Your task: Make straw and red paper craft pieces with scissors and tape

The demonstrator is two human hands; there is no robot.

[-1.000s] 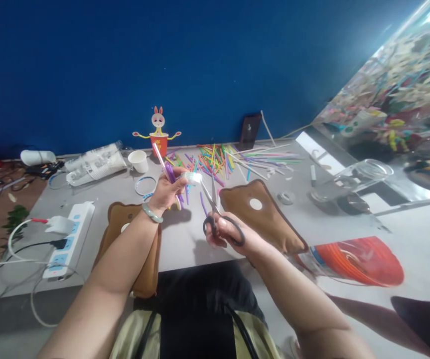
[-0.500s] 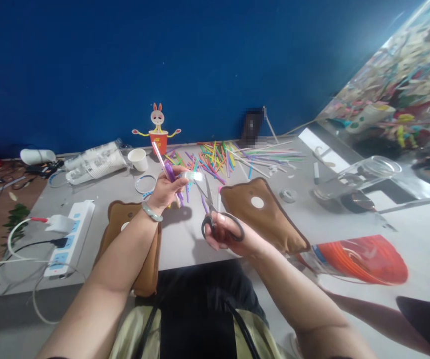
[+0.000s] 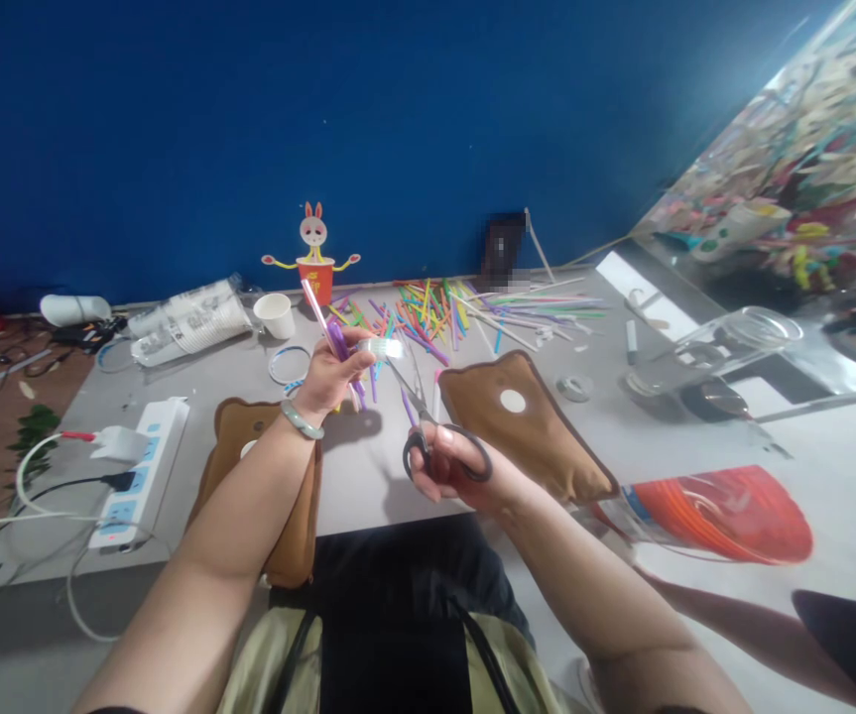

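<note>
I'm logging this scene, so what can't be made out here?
Head view:
Held straws: gripped parts hidden by left hand.
Scissors: tips too blurred to tell contact with the shiny strip.
Red cup: lettering too small.
Black object: details pixelated.
Far-right clutter: blurred, cut off by edge.

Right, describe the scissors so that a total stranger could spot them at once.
Below the big blue wall runs a grey table bearing two brown pouches. By the left edge of the right-hand pouch, the right hand grips the scissors, blades pointing toward the wall. Unlike the coloured straws beyond, they have metal blades and black looped handles.
</note>
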